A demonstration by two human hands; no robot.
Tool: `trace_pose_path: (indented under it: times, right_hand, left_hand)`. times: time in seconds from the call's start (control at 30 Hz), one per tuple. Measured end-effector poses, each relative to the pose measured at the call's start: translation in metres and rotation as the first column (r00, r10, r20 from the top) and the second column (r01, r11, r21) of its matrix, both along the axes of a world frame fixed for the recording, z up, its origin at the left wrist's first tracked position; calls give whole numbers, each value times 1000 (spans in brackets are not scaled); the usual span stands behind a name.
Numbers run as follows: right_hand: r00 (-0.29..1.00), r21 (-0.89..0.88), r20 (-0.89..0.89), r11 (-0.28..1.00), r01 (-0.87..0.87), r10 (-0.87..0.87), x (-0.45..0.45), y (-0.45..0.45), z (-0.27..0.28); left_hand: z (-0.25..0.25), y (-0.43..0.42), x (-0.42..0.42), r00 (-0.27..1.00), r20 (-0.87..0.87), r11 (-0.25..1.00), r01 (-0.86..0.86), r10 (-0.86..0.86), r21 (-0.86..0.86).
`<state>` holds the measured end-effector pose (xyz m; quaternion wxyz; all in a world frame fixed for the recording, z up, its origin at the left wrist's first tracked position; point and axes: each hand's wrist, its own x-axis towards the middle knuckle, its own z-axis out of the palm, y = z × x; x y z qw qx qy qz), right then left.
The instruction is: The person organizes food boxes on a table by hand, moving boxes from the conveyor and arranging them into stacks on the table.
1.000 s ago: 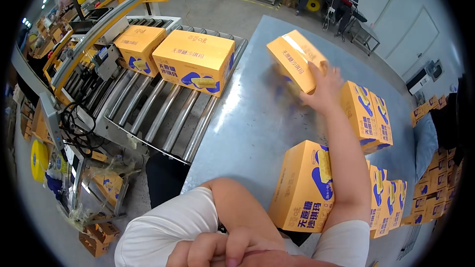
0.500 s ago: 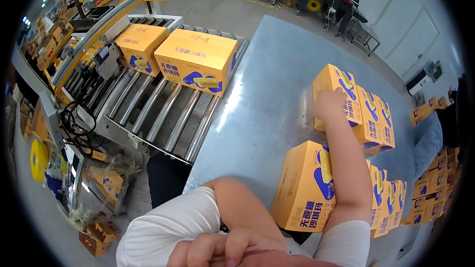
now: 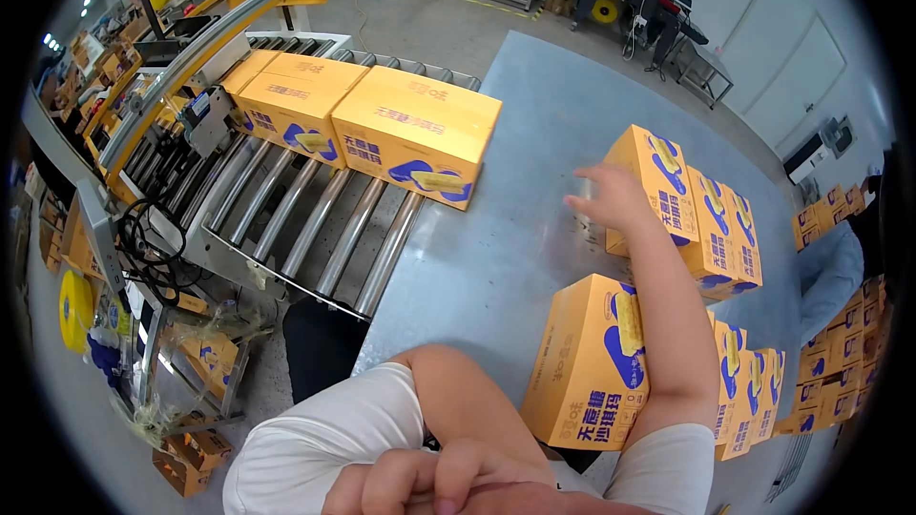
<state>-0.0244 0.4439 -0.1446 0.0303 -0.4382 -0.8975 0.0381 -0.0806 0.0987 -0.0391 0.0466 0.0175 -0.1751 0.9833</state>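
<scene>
My right hand [image 3: 605, 198] is open above the metal table [image 3: 477, 272], its thumb and a finger spread and nothing between them. Close to its wrist stands the nearest orange carton [image 3: 658, 176] of a short row, touching a second carton [image 3: 708, 219]. My left hand [image 3: 415, 479] is curled at the bottom edge, close to my body; whatever it may hold is hidden. Beside my right forearm, a larger-looking orange carton [image 3: 584, 362] stands upright, with several others [image 3: 730, 386] behind the arm. On the rollers, the front carton [image 3: 415, 133] overhangs the table edge.
Two more cartons [image 3: 301, 105] follow on the roller conveyor [image 3: 324, 219] at the left, under a yellow-and-grey sealing frame [image 3: 181, 76]. Another person's sleeve [image 3: 828, 267] shows at the right table edge. Stacked cartons [image 3: 835, 362] stand beyond it.
My right hand placed a carton at the left end of the back row, let go and moved slightly left. The conveyor cartons slid right towards the table. My left hand stayed put.
</scene>
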Motion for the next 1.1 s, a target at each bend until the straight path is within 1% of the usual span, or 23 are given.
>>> trace_pose_path:
  times: [0.03, 0.07, 0.13, 0.2, 0.3, 0.5, 0.7, 1.0, 1.1]
  right_hand:
    - [1000, -30, -2, 1000, -4, 4, 1, 2, -1]
    - [1000, -60, -4, 998, -8, 8, 2, 6, -3]
    - [1000, -112, 1, 994, -8, 8, 3, 8, -5]
    - [1000, -156, 17, 988, 1, 2, 1, 6, -3]
    - [1000, -183, 12, 983, -2, 5, -1, 2, 1]
    - [999, -151, 42, 988, 24, -18, -2, 8, -4]
    - [999, -175, 34, 984, 34, -28, -2, 5, 2]
    - [994, -95, -99, 995, 29, -38, 0, 6, -3]
    - [980, -89, -196, 996, 10, -28, 0, 13, -8]
  left_hand:
    - [-4, 0, -1, 997, -71, 998, 5, -9, -63]
    - [-3, 1, 0, 997, -75, 999, 3, -7, -42]
    - [16, 15, 2, 992, 91, 988, -99, 89, 114]
    - [15, 13, 4, 992, 114, 994, -66, 57, 83]
    - [11, 10, 5, 996, 82, 998, -38, 34, 44]
    - [5, 6, 4, 999, 42, 1000, -13, 12, 20]
    - [5, 5, 3, 1000, 24, 1000, 2, -2, 8]
    - [-1, 3, 3, 1000, -20, 1000, 24, -24, -16]
    - [-4, 1, 1, 998, -48, 999, 30, -32, -34]
